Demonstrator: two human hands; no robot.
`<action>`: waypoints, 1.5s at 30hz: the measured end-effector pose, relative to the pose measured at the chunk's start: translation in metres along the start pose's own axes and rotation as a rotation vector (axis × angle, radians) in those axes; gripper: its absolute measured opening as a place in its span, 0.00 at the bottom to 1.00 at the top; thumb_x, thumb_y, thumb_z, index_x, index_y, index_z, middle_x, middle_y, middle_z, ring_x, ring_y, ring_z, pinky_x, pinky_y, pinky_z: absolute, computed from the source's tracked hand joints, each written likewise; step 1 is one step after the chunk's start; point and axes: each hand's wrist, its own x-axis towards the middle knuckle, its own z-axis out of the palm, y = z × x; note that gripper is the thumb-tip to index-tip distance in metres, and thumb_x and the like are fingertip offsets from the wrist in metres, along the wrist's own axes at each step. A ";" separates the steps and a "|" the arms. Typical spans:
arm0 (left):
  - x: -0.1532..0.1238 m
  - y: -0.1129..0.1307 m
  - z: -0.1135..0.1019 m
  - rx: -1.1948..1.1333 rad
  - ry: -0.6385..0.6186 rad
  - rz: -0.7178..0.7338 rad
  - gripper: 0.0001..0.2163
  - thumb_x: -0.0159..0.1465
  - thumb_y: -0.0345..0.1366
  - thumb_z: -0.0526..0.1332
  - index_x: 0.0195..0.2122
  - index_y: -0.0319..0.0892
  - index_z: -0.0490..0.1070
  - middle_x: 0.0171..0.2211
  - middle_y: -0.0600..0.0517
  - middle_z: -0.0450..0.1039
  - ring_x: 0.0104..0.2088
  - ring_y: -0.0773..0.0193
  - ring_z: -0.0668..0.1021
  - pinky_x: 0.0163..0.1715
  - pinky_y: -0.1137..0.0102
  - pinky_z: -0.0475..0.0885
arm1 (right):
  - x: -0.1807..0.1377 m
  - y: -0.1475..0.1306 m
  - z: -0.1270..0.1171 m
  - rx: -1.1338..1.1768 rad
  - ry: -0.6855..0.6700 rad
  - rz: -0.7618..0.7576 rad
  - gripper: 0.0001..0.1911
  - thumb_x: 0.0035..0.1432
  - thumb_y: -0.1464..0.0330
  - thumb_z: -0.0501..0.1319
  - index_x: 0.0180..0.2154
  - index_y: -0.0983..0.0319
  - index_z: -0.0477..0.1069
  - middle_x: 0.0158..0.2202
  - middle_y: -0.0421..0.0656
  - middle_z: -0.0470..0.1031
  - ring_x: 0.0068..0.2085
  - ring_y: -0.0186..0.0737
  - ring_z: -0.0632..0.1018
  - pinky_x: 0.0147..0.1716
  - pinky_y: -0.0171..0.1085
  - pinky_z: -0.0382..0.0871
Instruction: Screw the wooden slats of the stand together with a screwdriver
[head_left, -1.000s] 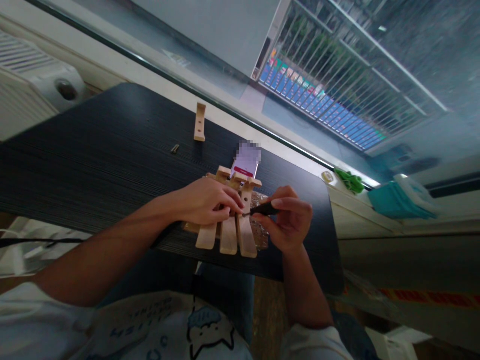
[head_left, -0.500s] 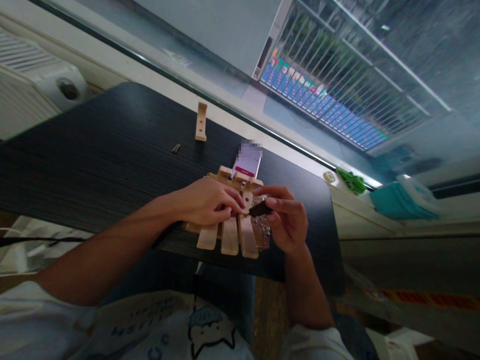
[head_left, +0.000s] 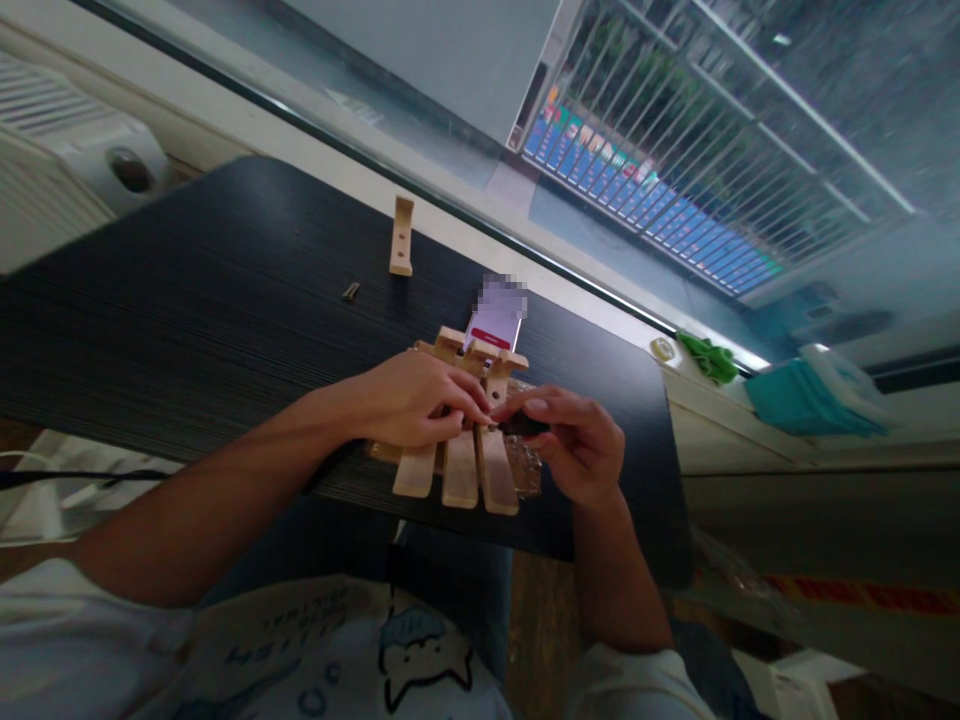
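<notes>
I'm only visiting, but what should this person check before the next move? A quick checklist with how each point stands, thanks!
1. Right hand gripping the black-handled screwdriver: ok.
2. Left hand on the wooden strips: ok, it lies across them.
3. Screwdriver tip properly seated: cannot tell, fingers hide it.
4. Loose screws in sight: ok, on the dark table.
5. Phone well clear of the strips: not ok, I'd say; its near end is right behind them.

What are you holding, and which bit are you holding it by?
The right grip holds a dark tool by its handle. The left grip rests on the wooden pieces; I can't tell whether it pinches anything.
</notes>
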 end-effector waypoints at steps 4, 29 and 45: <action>0.000 -0.002 0.002 -0.005 0.007 0.017 0.14 0.57 0.27 0.58 0.38 0.45 0.82 0.45 0.55 0.80 0.38 0.66 0.81 0.39 0.75 0.69 | 0.001 -0.001 0.000 0.025 0.038 -0.015 0.19 0.58 0.71 0.65 0.51 0.52 0.71 0.42 0.42 0.82 0.39 0.36 0.82 0.34 0.38 0.78; 0.000 -0.002 0.002 0.029 0.009 -0.007 0.17 0.57 0.27 0.57 0.42 0.45 0.81 0.45 0.55 0.80 0.40 0.64 0.81 0.42 0.74 0.71 | 0.003 0.004 0.003 -0.109 0.144 -0.128 0.24 0.51 0.71 0.70 0.49 0.50 0.69 0.33 0.36 0.75 0.29 0.32 0.76 0.23 0.32 0.72; 0.000 -0.001 0.002 0.022 0.008 -0.001 0.16 0.57 0.27 0.57 0.41 0.44 0.82 0.45 0.54 0.80 0.39 0.64 0.81 0.41 0.73 0.71 | 0.002 0.005 0.004 -0.218 0.138 -0.186 0.24 0.52 0.72 0.69 0.50 0.51 0.69 0.34 0.38 0.76 0.30 0.34 0.75 0.25 0.34 0.72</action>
